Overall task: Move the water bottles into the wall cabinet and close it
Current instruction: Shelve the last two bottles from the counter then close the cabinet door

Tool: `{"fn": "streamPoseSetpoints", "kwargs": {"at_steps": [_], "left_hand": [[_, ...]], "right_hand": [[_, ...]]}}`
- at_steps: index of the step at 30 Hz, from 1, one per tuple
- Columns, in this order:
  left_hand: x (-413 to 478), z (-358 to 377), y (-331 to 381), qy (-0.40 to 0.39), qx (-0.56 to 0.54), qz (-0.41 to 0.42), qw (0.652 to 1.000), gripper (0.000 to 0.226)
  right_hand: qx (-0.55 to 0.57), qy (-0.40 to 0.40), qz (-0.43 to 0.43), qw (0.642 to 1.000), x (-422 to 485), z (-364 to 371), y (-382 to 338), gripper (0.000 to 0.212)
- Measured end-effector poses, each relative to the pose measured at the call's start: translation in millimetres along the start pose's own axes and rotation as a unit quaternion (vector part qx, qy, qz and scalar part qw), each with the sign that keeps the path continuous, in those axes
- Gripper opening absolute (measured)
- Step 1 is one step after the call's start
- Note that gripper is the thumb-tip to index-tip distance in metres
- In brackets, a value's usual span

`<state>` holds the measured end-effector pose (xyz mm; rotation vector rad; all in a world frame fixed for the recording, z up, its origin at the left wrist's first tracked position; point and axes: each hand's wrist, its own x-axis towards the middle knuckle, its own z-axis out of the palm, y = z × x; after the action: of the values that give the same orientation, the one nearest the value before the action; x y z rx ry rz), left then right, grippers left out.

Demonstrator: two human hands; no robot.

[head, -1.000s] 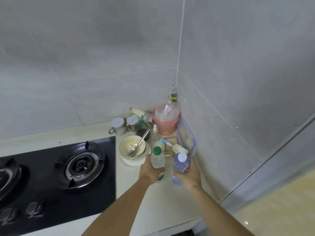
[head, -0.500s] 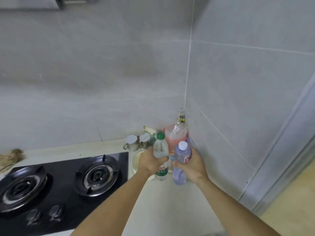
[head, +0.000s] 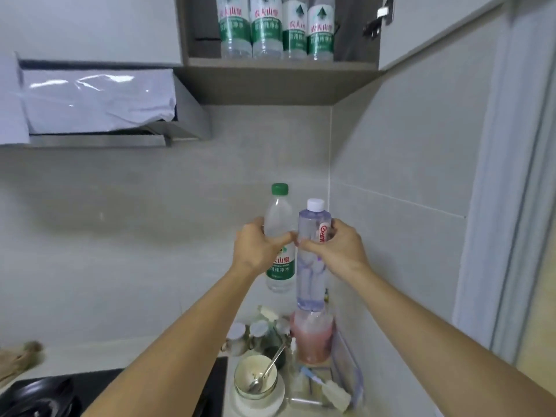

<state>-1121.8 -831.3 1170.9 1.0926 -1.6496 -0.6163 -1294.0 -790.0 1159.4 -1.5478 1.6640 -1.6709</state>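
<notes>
My left hand (head: 257,251) grips a clear water bottle with a green cap and green label (head: 279,236), held upright. My right hand (head: 335,251) grips a taller clear bottle with a white cap and purple tint (head: 313,266), upright and right beside the other. Both are raised in mid-air in front of the tiled wall. Above, the wall cabinet (head: 279,67) stands open, with several green-labelled water bottles (head: 276,28) in a row on its shelf. Its door hinge (head: 376,22) shows at the right.
A range hood (head: 99,106) wrapped in plastic juts out left of the cabinet. Below on the counter are a bowl with a spoon (head: 255,379), small lidded cups (head: 237,335), a pink bottle (head: 313,338) and a clear bin (head: 349,371). A black gas stove (head: 45,395) lies at the lower left.
Both hands have lifted the two bottles from counter height up toward the cabinet. My view has tilted up, bringing the open cabinet and the hood into sight.
</notes>
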Motion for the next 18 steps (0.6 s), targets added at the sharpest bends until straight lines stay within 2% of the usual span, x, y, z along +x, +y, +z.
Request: {"fn": "streamPoseSetpoints", "kwargs": {"at_steps": [7, 11, 14, 18], "left_hand": [[30, -41, 94, 0.038, 0.001, 0.089, 0.995, 0.039], [49, -60, 139, 0.059, 0.054, 0.14, 0.987, 0.048], [63, -73, 168, 0.068, 0.069, 0.163, 0.982, 0.052], [82, -91, 201, 0.09, 0.043, 0.166, 0.981, 0.046]], "right_hand": [[-0.016, 0.007, -0.082, 0.996, 36, -44, -87, 0.04], [-0.024, 0.026, -0.119, 0.992, 56, -64, -130, 0.045], [-0.013, 0.039, -0.135, 0.99, 69, -77, -162, 0.048], [0.019, 0.053, -0.147, 0.988, 89, -89, -198, 0.045]]}}
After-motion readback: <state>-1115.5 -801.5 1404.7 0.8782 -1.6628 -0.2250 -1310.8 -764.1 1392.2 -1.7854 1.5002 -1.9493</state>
